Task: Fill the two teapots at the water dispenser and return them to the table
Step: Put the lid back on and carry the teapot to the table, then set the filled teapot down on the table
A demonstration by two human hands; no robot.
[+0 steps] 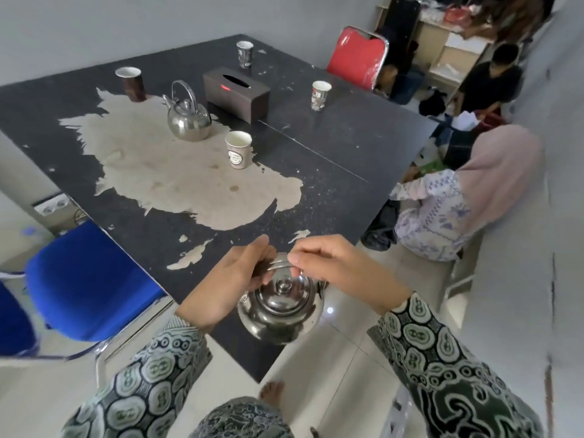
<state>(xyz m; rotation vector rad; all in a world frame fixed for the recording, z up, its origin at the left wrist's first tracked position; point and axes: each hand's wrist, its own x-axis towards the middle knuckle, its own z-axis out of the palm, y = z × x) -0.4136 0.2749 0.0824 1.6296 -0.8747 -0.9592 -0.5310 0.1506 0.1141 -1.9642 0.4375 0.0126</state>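
1. Spreading out ahead of me is a dark speckled table [316,153] with its coating peeling away in a big pale patch, standing against a grey wall with a blue chair [91,279] at its near left and a red chair [357,55] at the far end.

2. I am holding the near teapot [281,311] at the table's near corner. My left hand [234,279] is curling its fingers around the wire handle, and my right hand [331,267] is pinching the same handle from the other side.

3. Whether its base is resting on the table or hanging just above the edge, I cannot tell.

4. The far teapot [189,118] is standing upright on the pale patch, well apart from my hands, with its handle up and its lid on.

5. To do this step well, I judge I should be keeping the handle vertical and the body level, so the lid [284,289] is not sliding off and nothing is slopping from the spout.

6. Letting one hand take the full weight before the other lets go seems wise, since a full steel pot would swing.

7. Both lids are on, so I cannot tell how much water either pot is holding.

8. Four paper cups [238,150] are standing around the table; the nearest one looks pale inside, but whether it has liquid in it I cannot tell.

9. A dark tissue box [237,96] is sitting just beyond the far teapot.
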